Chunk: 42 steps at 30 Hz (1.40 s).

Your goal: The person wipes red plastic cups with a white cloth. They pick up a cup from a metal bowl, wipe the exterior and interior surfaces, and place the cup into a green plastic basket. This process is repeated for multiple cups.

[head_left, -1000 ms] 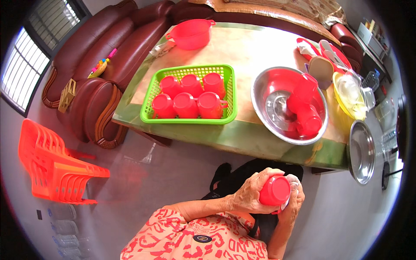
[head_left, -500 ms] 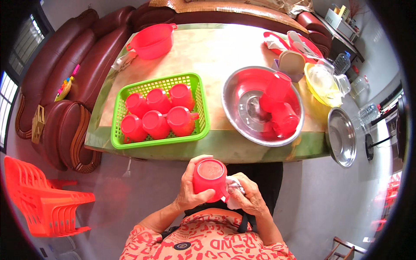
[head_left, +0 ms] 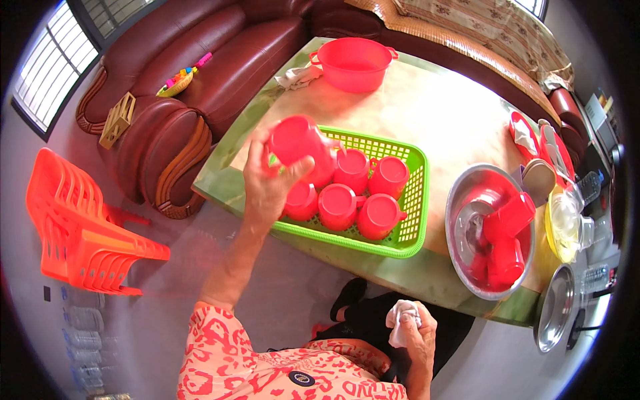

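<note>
Grips a cup [head_left: 301,147] in the curled fingers of the left hand [head_left: 263,187], at the far left of the basket [head_left: 400,251]. Holds a cloth [head_left: 402,323] in the closed right hand [head_left: 421,337], near side. Has more cups [head_left: 338,207] in the basket, other cups [head_left: 507,263] in the bowl [head_left: 459,247] at right.

A green rectangular plastic basket [head_left: 417,200] sits near left on a cream-and-green rectangular table [head_left: 437,113], red cylindrical plastic mugs [head_left: 338,206] inside. Right of it, a round silver metal basin [head_left: 459,241] holds other mugs [head_left: 510,218]. Far left, behind the basket, is a red round plastic tub [head_left: 353,73]. Stacked orange plastic chairs [head_left: 90,233] stand left of the table.
</note>
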{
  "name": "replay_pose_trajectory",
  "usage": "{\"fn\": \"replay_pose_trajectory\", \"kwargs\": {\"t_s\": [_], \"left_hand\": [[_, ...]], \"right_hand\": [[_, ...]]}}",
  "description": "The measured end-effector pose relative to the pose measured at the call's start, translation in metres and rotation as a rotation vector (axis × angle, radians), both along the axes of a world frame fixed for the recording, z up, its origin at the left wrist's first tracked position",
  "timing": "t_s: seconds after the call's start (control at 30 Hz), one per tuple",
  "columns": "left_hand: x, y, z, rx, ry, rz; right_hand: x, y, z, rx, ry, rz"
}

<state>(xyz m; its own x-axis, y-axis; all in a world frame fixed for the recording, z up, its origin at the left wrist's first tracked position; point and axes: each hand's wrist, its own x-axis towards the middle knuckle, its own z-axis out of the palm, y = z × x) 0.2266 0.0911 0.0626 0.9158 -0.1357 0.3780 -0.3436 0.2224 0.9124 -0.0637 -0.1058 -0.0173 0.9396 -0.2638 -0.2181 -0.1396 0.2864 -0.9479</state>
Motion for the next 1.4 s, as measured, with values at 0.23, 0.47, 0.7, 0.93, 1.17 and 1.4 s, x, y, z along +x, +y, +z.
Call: {"fn": "replay_pose_trajectory", "kwargs": {"t_s": [0.23,0.47,0.7,0.93,1.17,1.4], "left_hand": [[0.048,-0.010,-0.027,0.264,-0.061,0.150],[0.047,-0.020,-0.040,0.532,-0.193,0.290],[0.046,-0.009,-0.043,0.808,-0.208,0.350],[0.046,-0.023,-0.047,0.772,-0.344,0.338],[-0.021,-0.058,-0.009,0.779,-0.485,0.291],[-0.112,-0.169,-0.007,0.748,-0.504,-0.452]], "right_hand": [[-0.001,-0.005,-0.009,0.018,0.093,-0.001],[0.002,-0.006,-0.010,-0.030,0.148,-0.054],[0.002,-0.009,-0.018,-0.031,0.127,0.009],[-0.009,-0.013,-0.027,-0.167,0.206,-0.041],[-0.020,-0.026,-0.025,-0.307,0.072,0.013],[-0.052,-0.047,-0.027,-0.239,0.064,-0.021]]}}
